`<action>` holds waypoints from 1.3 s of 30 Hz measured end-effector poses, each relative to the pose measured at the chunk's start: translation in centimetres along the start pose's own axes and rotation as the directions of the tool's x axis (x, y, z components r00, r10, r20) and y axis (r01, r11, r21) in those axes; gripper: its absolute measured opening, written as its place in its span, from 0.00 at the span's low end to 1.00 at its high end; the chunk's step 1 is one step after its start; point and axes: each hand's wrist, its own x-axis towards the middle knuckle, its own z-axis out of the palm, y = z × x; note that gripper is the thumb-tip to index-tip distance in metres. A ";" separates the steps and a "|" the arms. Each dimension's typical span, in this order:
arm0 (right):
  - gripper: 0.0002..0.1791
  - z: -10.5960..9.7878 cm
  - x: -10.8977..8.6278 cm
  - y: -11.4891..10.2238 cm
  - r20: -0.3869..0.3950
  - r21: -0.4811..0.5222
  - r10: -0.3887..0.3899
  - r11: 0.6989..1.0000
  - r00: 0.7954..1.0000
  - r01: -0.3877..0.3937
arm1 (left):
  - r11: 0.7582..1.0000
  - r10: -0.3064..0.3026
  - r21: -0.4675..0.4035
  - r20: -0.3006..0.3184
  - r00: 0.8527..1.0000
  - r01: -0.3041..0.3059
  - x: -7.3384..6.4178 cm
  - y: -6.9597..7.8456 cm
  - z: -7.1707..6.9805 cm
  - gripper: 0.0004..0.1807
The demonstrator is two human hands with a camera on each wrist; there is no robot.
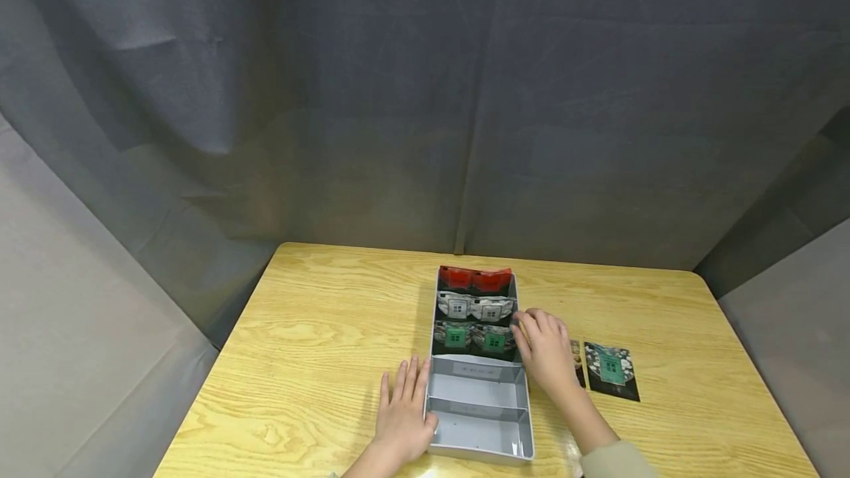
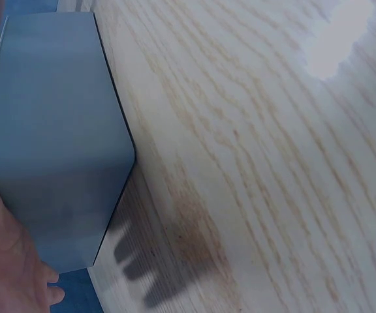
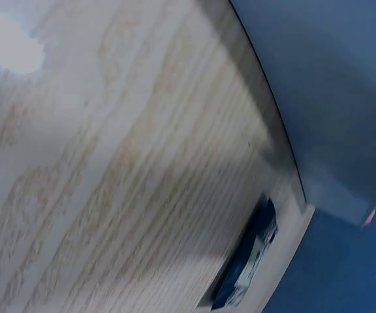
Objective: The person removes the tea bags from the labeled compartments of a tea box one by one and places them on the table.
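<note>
A long grey divided box [image 1: 481,454] stands on the table, holding packets with red labels [image 1: 493,282], white labels [image 1: 491,310] and green labels [image 1: 494,340] in its far compartments. My left hand [image 1: 403,423] lies along the box's left wall, fingers straight and thumb at the near rim. In the left wrist view, part of that hand [image 2: 8,261] shows against the grey box wall [image 2: 57,117]. Over the right rim, beside the green-label packets, my right hand [image 1: 547,351] has its fingers loosely bent. The right wrist view shows the outer box wall [image 3: 325,98], not the hand.
A flat packet with a green label [image 1: 612,370] lies on the wooden table [image 1: 319,360] right of the box. Beside it, another packet [image 1: 578,362] is partly hidden by the right hand. Two near compartments show bare grey floors. Dark curtains [image 1: 398,131] hang behind.
</note>
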 end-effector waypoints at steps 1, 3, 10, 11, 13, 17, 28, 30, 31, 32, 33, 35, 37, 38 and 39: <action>0.12 0.2 0.0 -0.3 0.033 -0.006 -0.004 1.000 0.999 0.004 | 1.000 -0.001 0.001 0.001 1.000 0.001 0.0 0.0 0.0 0.42; 0.12 0.5 -0.1 -0.8 0.090 -0.021 -0.013 1.000 0.996 0.015 | 1.000 -0.002 0.003 0.002 1.000 0.002 0.0 0.1 0.0 0.42; 0.13 1.3 0.1 -1.8 0.212 -0.067 -0.007 0.998 0.977 0.022 | 1.000 -0.002 0.002 -0.001 1.000 0.002 -0.1 0.1 0.0 0.42; 0.13 1.4 0.1 -1.9 0.224 -0.075 -0.004 0.997 0.975 0.021 | 1.000 0.000 -0.002 -0.002 1.000 0.000 -0.1 0.1 -0.1 0.42; 0.13 1.6 0.1 -2.0 0.237 -0.089 0.000 0.996 0.971 0.021 | 1.000 0.002 -0.005 -0.005 1.000 -0.002 -0.1 0.0 0.0 0.42; 0.14 1.8 0.1 -2.3 0.233 -0.100 -0.007 0.995 0.972 0.031 | 1.000 0.007 -0.005 -0.008 1.000 -0.007 -0.1 0.1 0.0 0.43; 0.07 2.1 0.3 -2.8 0.254 -0.096 -0.093 0.988 0.963 0.120 | 1.000 -0.005 0.004 0.003 1.000 0.005 -0.1 0.0 0.1 0.42; 0.06 2.1 0.3 -2.9 0.257 -0.098 -0.115 0.985 0.959 0.145 | 1.000 -0.007 0.005 0.008 1.000 0.007 -0.1 0.0 0.1 0.42; 0.06 2.1 0.3 -2.9 0.259 -0.102 -0.123 0.983 0.958 0.153 | 1.000 -0.009 0.006 0.008 1.000 0.008 -0.1 0.0 0.2 0.42; 0.06 2.1 0.3 -2.8 0.260 -0.104 -0.126 0.982 0.957 0.158 | 1.000 -0.010 0.009 0.009 1.000 0.010 -0.1 0.0 0.2 0.42; 0.06 2.1 0.3 -2.8 0.261 -0.105 -0.128 0.982 0.957 0.160 | 1.000 -0.011 0.011 0.009 1.000 0.011 -0.1 0.0 0.2 0.42; 0.06 2.1 0.3 -2.9 0.265 -0.105 -0.125 0.982 0.956 0.158 | 1.000 -0.010 0.014 0.006 1.000 0.010 0.0 -0.1 0.2 0.42; 0.05 2.1 0.4 -2.9 0.277 -0.109 -0.119 0.982 0.954 0.154 | 1.000 -0.010 0.015 0.004 1.000 0.010 0.0 -0.1 0.2 0.42; 0.05 2.1 0.4 -2.9 0.283 -0.111 -0.116 0.982 0.952 0.153 | 1.000 -0.011 0.014 0.005 1.000 0.011 0.0 -0.1 0.2 0.43; 0.05 2.0 0.3 -2.9 0.286 -0.111 -0.114 0.982 0.951 0.151 | 1.000 -0.011 0.013 0.005 1.000 0.011 0.0 -0.1 0.2 0.43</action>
